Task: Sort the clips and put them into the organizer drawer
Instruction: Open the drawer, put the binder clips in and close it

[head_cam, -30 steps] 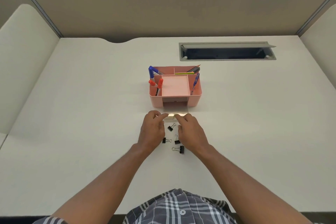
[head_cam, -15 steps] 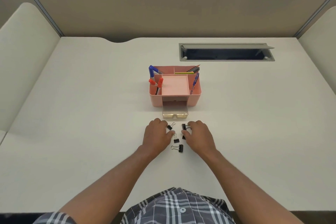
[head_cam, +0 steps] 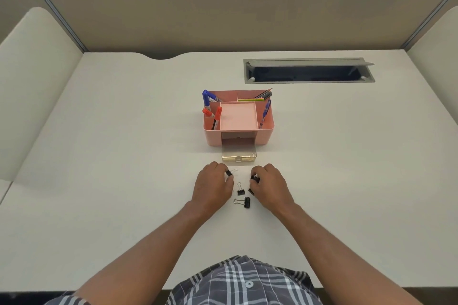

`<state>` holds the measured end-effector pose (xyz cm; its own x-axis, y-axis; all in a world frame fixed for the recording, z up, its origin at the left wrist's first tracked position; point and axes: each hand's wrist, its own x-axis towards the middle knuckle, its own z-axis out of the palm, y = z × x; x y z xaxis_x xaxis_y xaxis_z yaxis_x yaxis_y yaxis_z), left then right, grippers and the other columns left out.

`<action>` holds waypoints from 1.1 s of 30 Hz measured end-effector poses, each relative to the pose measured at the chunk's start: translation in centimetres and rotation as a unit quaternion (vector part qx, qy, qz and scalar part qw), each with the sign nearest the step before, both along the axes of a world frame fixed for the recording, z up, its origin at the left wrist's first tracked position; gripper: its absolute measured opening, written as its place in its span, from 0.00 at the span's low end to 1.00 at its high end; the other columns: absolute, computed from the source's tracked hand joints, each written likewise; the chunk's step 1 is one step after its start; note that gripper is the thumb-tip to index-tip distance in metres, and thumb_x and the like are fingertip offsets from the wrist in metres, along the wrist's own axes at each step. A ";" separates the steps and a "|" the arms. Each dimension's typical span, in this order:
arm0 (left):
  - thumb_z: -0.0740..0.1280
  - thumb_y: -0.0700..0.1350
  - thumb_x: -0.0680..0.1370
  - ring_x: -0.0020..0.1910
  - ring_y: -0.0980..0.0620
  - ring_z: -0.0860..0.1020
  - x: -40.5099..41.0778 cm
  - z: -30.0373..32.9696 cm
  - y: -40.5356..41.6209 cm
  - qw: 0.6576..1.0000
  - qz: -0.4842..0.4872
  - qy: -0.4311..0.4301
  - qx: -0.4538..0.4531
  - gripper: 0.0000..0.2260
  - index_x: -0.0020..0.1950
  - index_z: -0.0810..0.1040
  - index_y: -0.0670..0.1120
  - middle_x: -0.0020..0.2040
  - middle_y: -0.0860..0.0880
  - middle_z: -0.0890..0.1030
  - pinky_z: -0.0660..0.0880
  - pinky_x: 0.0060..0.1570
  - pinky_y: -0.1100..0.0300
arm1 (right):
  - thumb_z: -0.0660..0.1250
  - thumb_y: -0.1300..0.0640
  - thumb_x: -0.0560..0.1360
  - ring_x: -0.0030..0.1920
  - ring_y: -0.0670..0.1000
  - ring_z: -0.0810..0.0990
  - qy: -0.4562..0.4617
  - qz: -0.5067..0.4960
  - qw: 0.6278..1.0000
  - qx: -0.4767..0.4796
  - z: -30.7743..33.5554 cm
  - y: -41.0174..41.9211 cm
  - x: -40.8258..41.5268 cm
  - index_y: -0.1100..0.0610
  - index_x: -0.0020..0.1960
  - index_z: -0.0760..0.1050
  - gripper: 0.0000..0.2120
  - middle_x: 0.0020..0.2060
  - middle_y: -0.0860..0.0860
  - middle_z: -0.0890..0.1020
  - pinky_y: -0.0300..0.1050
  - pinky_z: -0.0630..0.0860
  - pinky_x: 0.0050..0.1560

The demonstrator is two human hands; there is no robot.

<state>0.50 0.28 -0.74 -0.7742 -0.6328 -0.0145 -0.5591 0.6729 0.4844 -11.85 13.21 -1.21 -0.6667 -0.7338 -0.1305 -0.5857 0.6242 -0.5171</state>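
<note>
Drawer (head_cam: 239,153) is pulled out of the pink organizer (head_cam: 266,134) toward the near edge of the tabletop (head_cam: 111,156), open side up, prob so clips can drop straight in. L hand (head_cam: 213,187) pinches a black clip (head_cam: 229,173) at its fingertips; R hand (head_cam: 270,184) grips another clip (head_cam: 254,178), w/ a 2nd dark one half hidden under it. Two loose clips (head_cam: 241,191) lie btwn the hands, just in front of the drawer. Both hands work at once, likely to halve the trips
</note>
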 end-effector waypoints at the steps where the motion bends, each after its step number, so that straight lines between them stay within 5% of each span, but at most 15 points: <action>1: 0.66 0.48 0.77 0.47 0.49 0.76 0.1 0.4 -0.1 1.000 0.006 0.018 -0.006 0.09 0.53 0.78 0.44 0.46 0.48 0.78 0.72 0.47 0.57 | 0.65 0.57 0.74 0.46 0.54 0.76 -0.005 -0.002 1.000 -0.019 0.4 0.1 0.0 0.55 0.52 0.77 0.07 0.45 0.53 0.76 0.45 0.74 0.43; 7: 0.67 0.46 0.77 0.44 0.49 0.75 -1.7 3.1 -2.1 0.997 0.021 0.065 -0.035 0.08 0.53 0.78 0.45 0.44 0.49 0.78 0.73 0.44 0.57 | 0.67 0.56 0.75 0.45 0.47 0.74 0.020 0.007 0.989 -0.148 4.2 -2.5 -1.2 0.52 0.51 0.77 0.06 0.45 0.48 0.76 0.39 0.72 0.45; 18: 0.68 0.43 0.77 0.43 0.47 0.79 -5.2 3.3 -3.9 0.999 -0.002 -0.029 -0.019 0.06 0.51 0.81 0.45 0.48 0.47 0.81 0.79 0.44 0.51 | 0.65 0.58 0.74 0.48 0.53 0.77 0.037 0.058 0.997 -0.033 3.7 -6.5 -3.5 0.55 0.52 0.79 0.08 0.50 0.53 0.78 0.49 0.77 0.43; 24: 0.64 0.38 0.77 0.45 0.52 0.77 -3.0 2.5 -3.9 0.994 0.022 0.087 0.056 0.06 0.52 0.78 0.46 0.47 0.50 0.79 0.75 0.44 0.58 | 0.64 0.60 0.75 0.48 0.52 0.76 0.059 0.071 0.990 -0.108 3.4 -4.7 -1.9 0.57 0.53 0.79 0.08 0.46 0.52 0.78 0.47 0.76 0.45; 28: 0.64 0.33 0.72 0.47 0.50 0.76 1.0 0.6 -3.1 0.994 0.050 0.082 0.055 0.11 0.50 0.79 0.45 0.48 0.50 0.78 0.73 0.47 0.59 | 0.64 0.57 0.77 0.55 0.54 0.75 0.015 0.139 0.989 -0.049 1.9 -2.9 1.2 0.56 0.57 0.79 0.11 0.50 0.53 0.79 0.48 0.73 0.53; 33: 0.67 0.42 0.64 0.49 0.47 0.75 5.4 -1.9 -1.9 0.999 0.036 0.022 0.016 0.17 0.52 0.79 0.47 0.49 0.51 0.77 0.73 0.49 0.53 | 0.65 0.51 0.75 0.52 0.57 0.73 0.049 0.184 0.982 0.022 0.1 -2.9 4.1 0.57 0.55 0.78 0.13 0.50 0.54 0.78 0.52 0.73 0.52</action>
